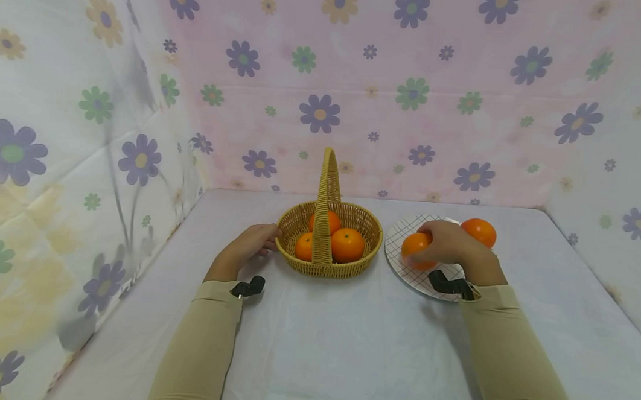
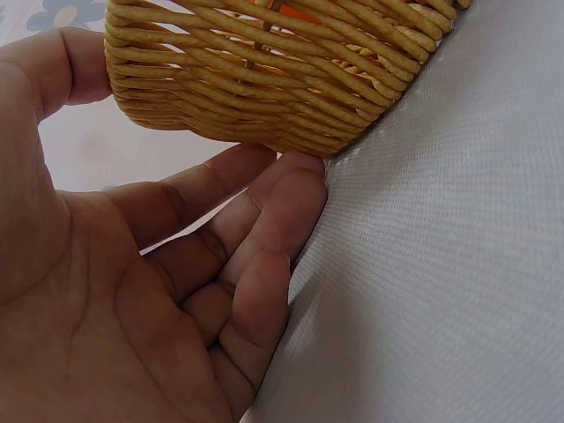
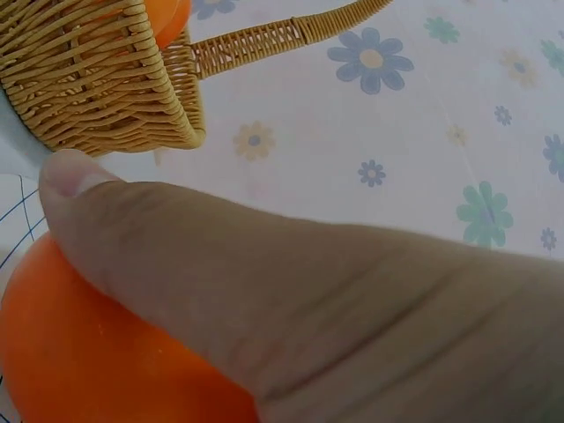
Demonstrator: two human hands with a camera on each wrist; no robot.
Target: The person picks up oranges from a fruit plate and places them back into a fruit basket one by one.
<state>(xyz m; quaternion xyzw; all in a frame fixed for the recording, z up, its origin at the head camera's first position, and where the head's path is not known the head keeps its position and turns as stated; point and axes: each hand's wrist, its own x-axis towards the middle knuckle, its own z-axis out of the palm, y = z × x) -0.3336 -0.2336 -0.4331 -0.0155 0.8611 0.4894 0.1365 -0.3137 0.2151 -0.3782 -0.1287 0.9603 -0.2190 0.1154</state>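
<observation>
A wicker basket [image 1: 322,271] with a tall arched handle holds three oranges, one of them an orange [image 1: 348,245] at its right. My left hand [image 1: 247,249] holds the basket's left side, thumb at the rim and fingertips against the lower wall in the left wrist view. To the right, my right hand [image 1: 448,246] grips another orange [image 1: 415,247] over a white plate [image 1: 396,258] with a grid pattern. The thumb [image 3: 176,238] lies across that orange in the right wrist view; its other fingers are out of sight there.
One more orange [image 1: 479,231] sits at the plate's far right, behind my right hand. A white cloth [image 1: 324,345] covers the table. Flower-printed fabric [image 1: 359,93] hangs at the back and both sides.
</observation>
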